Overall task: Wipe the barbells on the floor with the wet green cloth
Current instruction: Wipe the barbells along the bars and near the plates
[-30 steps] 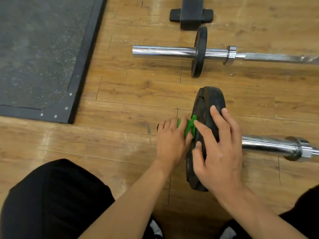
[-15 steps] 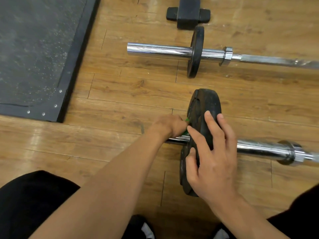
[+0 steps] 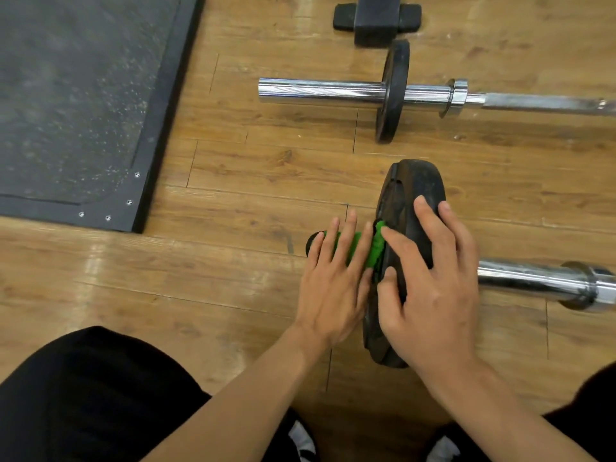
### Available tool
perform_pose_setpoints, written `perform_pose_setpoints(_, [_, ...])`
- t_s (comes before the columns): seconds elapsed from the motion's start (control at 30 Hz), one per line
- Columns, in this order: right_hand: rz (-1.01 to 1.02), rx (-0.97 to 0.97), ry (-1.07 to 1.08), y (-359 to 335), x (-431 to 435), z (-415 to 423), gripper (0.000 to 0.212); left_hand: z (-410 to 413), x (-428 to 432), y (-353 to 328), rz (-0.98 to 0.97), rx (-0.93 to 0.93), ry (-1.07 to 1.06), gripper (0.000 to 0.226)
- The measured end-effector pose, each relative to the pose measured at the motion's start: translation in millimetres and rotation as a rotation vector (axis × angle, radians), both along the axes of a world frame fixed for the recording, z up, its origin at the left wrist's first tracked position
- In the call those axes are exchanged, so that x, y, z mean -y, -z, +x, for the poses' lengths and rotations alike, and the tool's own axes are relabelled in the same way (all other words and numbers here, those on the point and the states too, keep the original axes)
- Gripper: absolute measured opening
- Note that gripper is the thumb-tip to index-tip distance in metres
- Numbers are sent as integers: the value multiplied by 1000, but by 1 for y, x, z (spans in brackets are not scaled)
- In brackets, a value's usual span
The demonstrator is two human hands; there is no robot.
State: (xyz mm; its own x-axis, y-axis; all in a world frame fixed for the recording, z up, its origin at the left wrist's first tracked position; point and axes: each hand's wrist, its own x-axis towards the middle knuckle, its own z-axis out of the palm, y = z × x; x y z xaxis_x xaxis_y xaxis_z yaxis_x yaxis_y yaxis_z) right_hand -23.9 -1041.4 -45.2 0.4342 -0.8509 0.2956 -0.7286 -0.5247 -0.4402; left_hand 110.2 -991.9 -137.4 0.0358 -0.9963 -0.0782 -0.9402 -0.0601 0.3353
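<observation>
The near barbell (image 3: 533, 281) lies on the wooden floor with a black plate (image 3: 416, 181) standing on its chrome sleeve. A green cloth (image 3: 375, 248) is draped over the sleeve's left end, bunched against the plate's face. My left hand (image 3: 330, 288) lies on the cloth with its fingers straight and spread, pressing it onto the sleeve. My right hand (image 3: 433, 295) rests on the plate, fingers across its rim and thumb on its left face. A second barbell (image 3: 320, 91) with a thinner black plate (image 3: 393, 91) lies farther away.
A dark rubber mat (image 3: 73, 95) with a raised edge covers the floor at the left. The black foot of a bench or rack (image 3: 376, 18) stands at the top, just behind the far barbell. My knees and shoes are at the bottom edge.
My left hand was curled round the cloth beside the plate; now its fingers lie straight over the cloth, which is spread out to the sleeve's end. My right hand stays on the plate.
</observation>
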Motion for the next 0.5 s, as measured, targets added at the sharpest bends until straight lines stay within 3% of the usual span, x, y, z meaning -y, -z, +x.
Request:
perform_pose_setpoints(0.1, [15,-2,13,-1,3,2,41,5,-6,10,-146,71,77,77])
perform_pose_setpoints(0.27, [32,12,33,-1,11,3,39,6,6,10,-206,-19,45,66])
perform_pose_setpoints(0.4, [38,12,37,-2,15,6,40,3,21,2,-112,20,-16,48])
perform_pose_setpoints(0.5, [34,9,37,-1,16,5,40,5,58,-13,124,156,-25,41])
